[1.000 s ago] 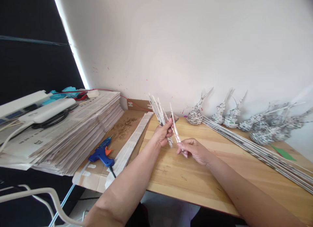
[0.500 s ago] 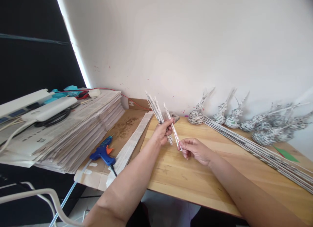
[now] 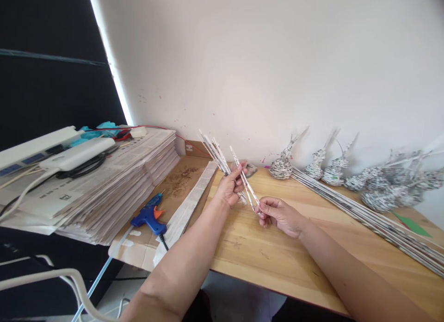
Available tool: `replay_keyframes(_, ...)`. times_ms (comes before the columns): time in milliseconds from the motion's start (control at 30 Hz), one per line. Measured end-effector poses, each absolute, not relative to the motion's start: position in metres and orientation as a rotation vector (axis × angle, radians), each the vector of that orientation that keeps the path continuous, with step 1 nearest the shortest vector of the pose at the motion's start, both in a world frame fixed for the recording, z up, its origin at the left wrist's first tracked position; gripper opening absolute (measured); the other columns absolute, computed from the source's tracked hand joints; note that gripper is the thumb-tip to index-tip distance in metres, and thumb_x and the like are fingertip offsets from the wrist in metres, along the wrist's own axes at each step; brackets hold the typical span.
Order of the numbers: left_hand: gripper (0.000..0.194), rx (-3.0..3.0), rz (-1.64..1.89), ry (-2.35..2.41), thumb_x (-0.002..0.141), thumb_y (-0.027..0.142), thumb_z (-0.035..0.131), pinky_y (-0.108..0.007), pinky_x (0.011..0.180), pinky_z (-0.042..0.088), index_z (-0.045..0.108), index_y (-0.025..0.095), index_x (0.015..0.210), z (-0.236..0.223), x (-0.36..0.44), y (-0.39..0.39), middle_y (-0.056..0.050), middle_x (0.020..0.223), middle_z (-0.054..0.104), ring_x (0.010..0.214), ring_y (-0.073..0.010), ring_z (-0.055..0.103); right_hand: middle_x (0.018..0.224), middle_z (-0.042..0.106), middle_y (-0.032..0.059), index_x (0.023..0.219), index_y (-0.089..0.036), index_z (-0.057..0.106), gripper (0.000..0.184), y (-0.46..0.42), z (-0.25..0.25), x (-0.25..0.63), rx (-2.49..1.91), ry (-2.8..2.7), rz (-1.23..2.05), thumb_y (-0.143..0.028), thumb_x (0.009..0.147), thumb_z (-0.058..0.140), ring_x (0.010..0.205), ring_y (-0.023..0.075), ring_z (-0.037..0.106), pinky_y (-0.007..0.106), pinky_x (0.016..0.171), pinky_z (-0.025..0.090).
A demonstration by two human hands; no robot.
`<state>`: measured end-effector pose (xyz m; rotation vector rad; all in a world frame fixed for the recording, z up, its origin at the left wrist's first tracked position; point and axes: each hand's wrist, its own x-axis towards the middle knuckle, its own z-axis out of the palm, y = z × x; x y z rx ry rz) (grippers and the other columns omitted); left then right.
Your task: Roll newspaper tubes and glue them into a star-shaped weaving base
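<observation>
Above the wooden table, my left hand (image 3: 231,185) is closed around a bundle of rolled newspaper sticks (image 3: 215,151) that fan out toward the wall. One paper stick (image 3: 249,188) stands apart from the bundle, bent into a narrow V. Its upper part passes by my left fingertips, and its lower end is pinched between the thumb and fingers of my right hand (image 3: 275,213). Long paper sticks (image 3: 347,211) lie on the table to the right. Behind them stand several woven newspaper figures (image 3: 281,165) with pointed tops.
A blue glue gun (image 3: 150,216) rests on cardboard (image 3: 175,176) at the left, beside a newspaper strip (image 3: 189,204). Further left, a tall newspaper stack (image 3: 152,162) carries a white power strip (image 3: 38,148) and cables. A green piece (image 3: 412,224) lies at the right.
The separate stick's two halves now show a wider gap between them. The left-hand bundle leans slightly more to the left. My view has shifted a little.
</observation>
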<state>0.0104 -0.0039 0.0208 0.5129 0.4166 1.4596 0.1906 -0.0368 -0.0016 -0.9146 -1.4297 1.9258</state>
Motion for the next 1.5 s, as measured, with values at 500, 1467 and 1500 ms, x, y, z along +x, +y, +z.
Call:
replay_keyframes(500, 0.023, 0.419, 1.453, 0.365, 0.077, 0.023, 0.073, -0.01, 0.031, 0.014, 0.066, 0.011, 0.096, 0.024, 0.007, -0.005, -0.001, 0.071, 0.061, 0.038, 0.0017, 0.033, 0.07, 0.067, 0.0035, 0.076, -0.013, 0.066, 0.036, -0.035, -0.004, 0.191, -0.941, -1.552, 1.895, -0.048, 0.074, 0.074, 0.059, 0.0104, 0.062, 0.022, 0.056, 0.045)
replay_keyframes(1467, 0.019, 0.408, 1.456, 0.366, 0.076, 0.023, 0.074, -0.009, 0.032, 0.015, 0.063, 0.012, 0.088, 0.023, 0.007, -0.004, 0.001, 0.065, 0.057, 0.04, 0.0011, 0.032, 0.063, 0.061, -0.0034, 0.073, -0.017, 0.051, 0.04, -0.041, 0.006, 0.186, -1.045, -1.52, 1.873, -0.05, 0.07, 0.075, 0.048, 0.0093, 0.06, 0.02, 0.043, 0.044)
replay_keyframes(1500, 0.019, 0.404, 1.456, 0.362, 0.076, 0.022, 0.073, -0.009, 0.032, 0.015, 0.063, 0.011, 0.087, 0.023, 0.007, -0.004, 0.001, 0.065, 0.057, 0.04, 0.0012, 0.032, 0.062, 0.06, -0.0037, 0.072, -0.017, 0.051, 0.04, -0.041, 0.006, 0.186, -1.035, -1.514, 1.879, -0.049, 0.07, 0.075, 0.047, 0.0088, 0.059, 0.019, 0.043, 0.043)
